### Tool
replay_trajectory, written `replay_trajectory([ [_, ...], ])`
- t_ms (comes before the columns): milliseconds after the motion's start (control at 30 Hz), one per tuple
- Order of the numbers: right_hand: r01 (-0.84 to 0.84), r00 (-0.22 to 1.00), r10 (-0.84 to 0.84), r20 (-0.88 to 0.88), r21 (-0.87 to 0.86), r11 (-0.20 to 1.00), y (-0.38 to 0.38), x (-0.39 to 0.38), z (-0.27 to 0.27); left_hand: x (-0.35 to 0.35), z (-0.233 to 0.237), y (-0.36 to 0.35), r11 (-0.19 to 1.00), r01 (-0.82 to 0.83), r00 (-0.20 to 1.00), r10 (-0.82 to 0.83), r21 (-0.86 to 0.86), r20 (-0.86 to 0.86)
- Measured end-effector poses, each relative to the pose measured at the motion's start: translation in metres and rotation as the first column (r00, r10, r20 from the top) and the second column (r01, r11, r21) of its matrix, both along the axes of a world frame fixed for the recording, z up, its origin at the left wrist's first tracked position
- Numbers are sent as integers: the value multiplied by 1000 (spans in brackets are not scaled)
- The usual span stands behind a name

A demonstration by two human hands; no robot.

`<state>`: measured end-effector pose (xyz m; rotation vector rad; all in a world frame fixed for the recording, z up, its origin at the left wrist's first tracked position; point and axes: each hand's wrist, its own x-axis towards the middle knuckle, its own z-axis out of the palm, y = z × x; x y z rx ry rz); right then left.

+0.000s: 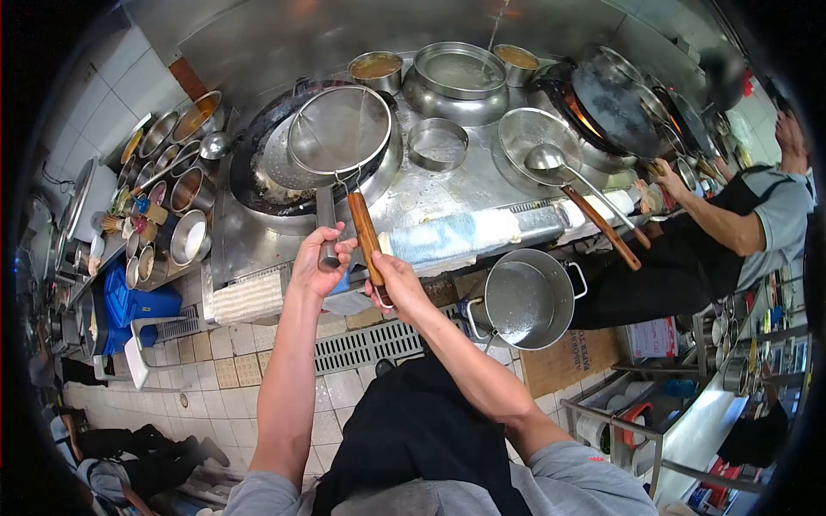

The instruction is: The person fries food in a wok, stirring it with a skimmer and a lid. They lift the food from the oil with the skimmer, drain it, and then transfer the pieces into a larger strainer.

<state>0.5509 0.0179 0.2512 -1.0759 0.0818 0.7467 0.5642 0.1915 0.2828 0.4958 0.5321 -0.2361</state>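
My left hand is closed around the grey handle of a perforated skimmer. Wrapped round a wooden handle is my right hand; that handle belongs to a round wire-mesh strainer. The strainer overlaps the skimmer, and both are over a large dark wok on the stove. What lies in the wok is mostly hidden behind them. To the right, a second strainer rests on the stove with a metal ladle lying across it.
A deep two-handled pot is by the stove's front edge. Folded cloths lie along that edge. Bowls and pans crowd the left counter. At right, a co-worker stands beside a smoking wok. A metal ring sits mid-stove.
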Motion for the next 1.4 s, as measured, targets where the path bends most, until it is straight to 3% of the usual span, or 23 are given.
replay_trajectory([
  [200,-111,990,113,88,-27,993,-4,8,-4,1,2,-2,992,6,1000,-6,-128,-1],
  [367,-249,958,255,131,-60,967,-18,25,12,3,7,-7,989,-27,999,21,-148,-40],
  [433,-275,952,278,129,-46,960,-29,39,2,4,11,-13,996,-48,997,43,-78,-68],
  [500,-171,937,251,242,-308,936,-45,63,-9,6,16,-18,996,-77,992,72,-45,-102],
  [533,22,836,210,507,-413,910,-53,90,-35,6,15,-18,996,-67,994,62,-55,-88],
  [567,236,655,199,729,-447,863,-59,127,-56,5,15,-17,996,-57,996,52,-66,-75],
  [600,250,654,381,654,-662,707,-65,162,-39,5,15,-18,996,-63,996,59,-62,-73],
  [633,325,529,546,649,-750,576,-69,193,-54,4,15,-19,996,-72,995,68,-59,-73],
  [700,232,275,845,459,-884,405,-68,239,-78,4,14,-19,997,-70,995,68,-35,-69],
  [767,111,109,971,212,-974,200,-56,255,-82,4,11,-19,996,-72,996,69,-48,-59],
  [867,190,-63,998,11,-982,22,-43,262,-128,5,14,-22,997,-60,995,57,-43,-81],
  [1000,146,-43,995,94,-984,99,-44,261,-123,3,9,-18,996,-35,999,32,-76,-39],
  [1067,180,-36,999,-21,-983,-14,-46,262,-116,3,9,-17,997,-34,999,31,-68,-38],
  [1100,189,-44,999,-21,-982,-13,-49,264,-101,2,9,-17,998,-29,999,26,-64,-48],
  [1167,283,100,993,58,-959,27,-57,261,-51,1,3,-14,997,-19,1000,18,-70,-16],
  [1233,311,266,910,318,-922,231,-54,268,3,0,3,-14,997,-1,1000,0,-79,-6],
  [1300,369,324,745,583,-803,468,-57,253,79,0,7,-15,997,-13,1000,12,-80,-2],
  [1333,369,322,749,580,-805,465,-62,241,91,-1,7,-15,997,-12,1000,12,-78,-12],
  [1400,445,433,468,770,-635,632,-81,200,100,-1,6,-12,996,-4,1000,2,-90,-22],
])
